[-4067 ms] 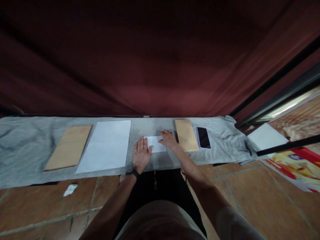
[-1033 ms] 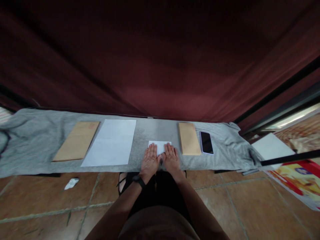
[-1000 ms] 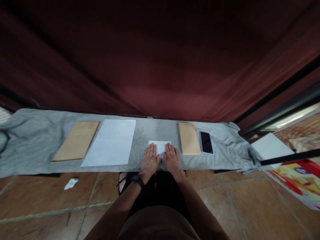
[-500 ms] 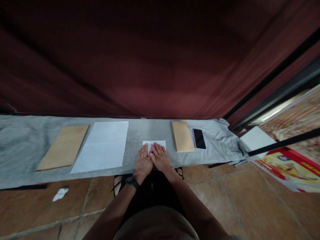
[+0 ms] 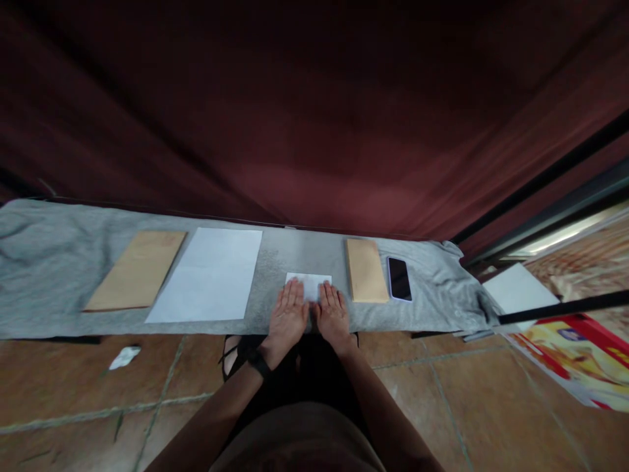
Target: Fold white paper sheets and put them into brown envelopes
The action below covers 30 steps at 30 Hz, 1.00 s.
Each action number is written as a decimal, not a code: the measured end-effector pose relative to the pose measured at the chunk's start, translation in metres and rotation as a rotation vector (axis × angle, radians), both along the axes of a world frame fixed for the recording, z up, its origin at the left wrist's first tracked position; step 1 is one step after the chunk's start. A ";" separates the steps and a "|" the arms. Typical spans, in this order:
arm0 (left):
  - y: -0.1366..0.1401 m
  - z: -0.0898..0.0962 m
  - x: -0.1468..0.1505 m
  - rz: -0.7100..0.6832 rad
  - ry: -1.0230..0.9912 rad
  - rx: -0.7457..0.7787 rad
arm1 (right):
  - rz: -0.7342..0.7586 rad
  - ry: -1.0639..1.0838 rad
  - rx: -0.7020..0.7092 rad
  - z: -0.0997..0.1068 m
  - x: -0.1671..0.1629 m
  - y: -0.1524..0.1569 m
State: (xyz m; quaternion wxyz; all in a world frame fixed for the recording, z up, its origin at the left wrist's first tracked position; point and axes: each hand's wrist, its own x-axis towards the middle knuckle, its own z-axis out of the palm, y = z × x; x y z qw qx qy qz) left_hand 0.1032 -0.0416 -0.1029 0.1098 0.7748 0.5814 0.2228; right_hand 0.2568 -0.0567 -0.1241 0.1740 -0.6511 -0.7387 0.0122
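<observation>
A small white folded paper [image 5: 310, 283] lies flat on the grey cloth, close to the front edge of the narrow table. My left hand [image 5: 288, 316] rests on its left side, fingers stretched out and flat. On its right side lies my right hand [image 5: 333, 316], palm down with the fingers extended. The two hands are a little apart, and the middle of the paper shows between them. Its lower part is partly hidden under my fingers and palms.
Left of my hands are a large white sheet [image 5: 211, 278] and a large brown envelope [image 5: 137, 272]. To the right, a stack of small brown envelopes [image 5: 367, 272] lies beside a phone [image 5: 400, 278]. Grey cloth [image 5: 442, 288] covers the table; a dark red curtain [image 5: 314, 157] hangs behind.
My hands have moved apart from the middle of the small paper toward its two sides, baring its centre. The camera view has tilted slightly.
</observation>
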 end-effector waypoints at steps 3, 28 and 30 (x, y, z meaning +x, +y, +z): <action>0.015 0.004 0.021 -0.118 0.049 -0.030 | 0.004 -0.018 -0.010 0.000 0.000 0.000; 0.023 -0.012 -0.001 -0.089 0.265 0.017 | 0.151 -0.010 -0.024 0.004 -0.013 0.022; 0.022 -0.013 -0.005 -0.095 0.253 0.023 | 0.140 -0.030 -0.009 0.004 -0.008 0.019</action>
